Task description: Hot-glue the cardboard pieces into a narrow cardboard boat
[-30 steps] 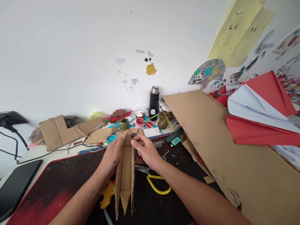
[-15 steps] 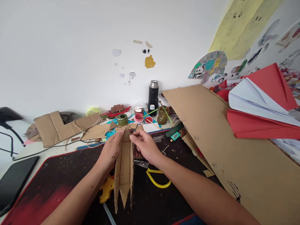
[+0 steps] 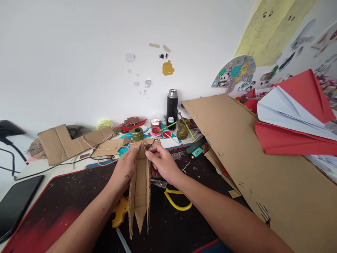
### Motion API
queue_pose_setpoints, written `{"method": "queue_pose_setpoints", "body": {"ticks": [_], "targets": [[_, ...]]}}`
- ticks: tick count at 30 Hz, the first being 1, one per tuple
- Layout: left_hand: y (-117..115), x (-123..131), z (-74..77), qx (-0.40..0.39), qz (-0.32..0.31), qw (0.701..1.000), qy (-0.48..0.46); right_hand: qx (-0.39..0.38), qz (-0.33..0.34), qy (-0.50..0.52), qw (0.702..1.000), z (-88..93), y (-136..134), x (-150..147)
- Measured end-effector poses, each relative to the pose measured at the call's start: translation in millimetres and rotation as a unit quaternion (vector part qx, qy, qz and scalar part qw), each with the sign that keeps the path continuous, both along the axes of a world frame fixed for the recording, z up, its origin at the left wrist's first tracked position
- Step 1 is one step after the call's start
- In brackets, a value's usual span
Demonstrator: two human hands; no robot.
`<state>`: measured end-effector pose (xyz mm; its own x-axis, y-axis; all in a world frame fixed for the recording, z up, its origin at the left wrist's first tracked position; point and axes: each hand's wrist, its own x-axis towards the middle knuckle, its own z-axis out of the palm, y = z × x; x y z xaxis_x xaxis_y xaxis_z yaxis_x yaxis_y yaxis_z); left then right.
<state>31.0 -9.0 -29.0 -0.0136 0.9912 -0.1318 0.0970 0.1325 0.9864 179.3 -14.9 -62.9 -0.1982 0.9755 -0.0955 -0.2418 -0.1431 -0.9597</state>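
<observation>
Both my hands hold a long, narrow cardboard piece (image 3: 140, 196) with two upright side walls and a pointed near end, above the black and red desk mat (image 3: 60, 207). My left hand (image 3: 125, 172) presses its left wall near the far end, fingers closed on it. My right hand (image 3: 163, 165) pinches the right wall at the far tip. Under the piece lie a yellow glue gun (image 3: 119, 212) and yellow-handled scissors (image 3: 176, 202).
A large cardboard sheet (image 3: 250, 161) leans at the right, with red and white folded paper (image 3: 295, 119) on it. Paint jars (image 3: 156, 133), a black flask (image 3: 172, 107) and cardboard scraps (image 3: 68, 142) crowd the back. A dark tablet (image 3: 15, 205) lies at the left.
The view tilted slightly, so everything sits a little lower than a second ago. My hands keep their grip on the cardboard piece with only small finger shifts.
</observation>
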Motion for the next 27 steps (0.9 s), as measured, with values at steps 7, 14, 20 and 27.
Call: {"method": "queue_pose_setpoints", "body": {"ticks": [7,14,20,27], "targets": [[-1.6,2.1,1.8,-0.027,0.000,1.000,-0.015,0.004,-0.002,-0.010,1.000,0.6,-0.5,0.4],[-0.9,2.3,3.0,-0.018,0.002,1.000,-0.008,-0.004,0.000,0.000,1.000,2.1,-1.0,0.5],[0.1,1.6,1.9,-0.001,0.008,1.000,0.002,-0.008,-0.002,-0.006,1.000,2.8,-1.4,0.2],[-1.1,2.4,2.8,-0.004,0.007,1.000,-0.005,-0.003,-0.001,-0.010,1.000,3.7,-1.8,0.0]]}}
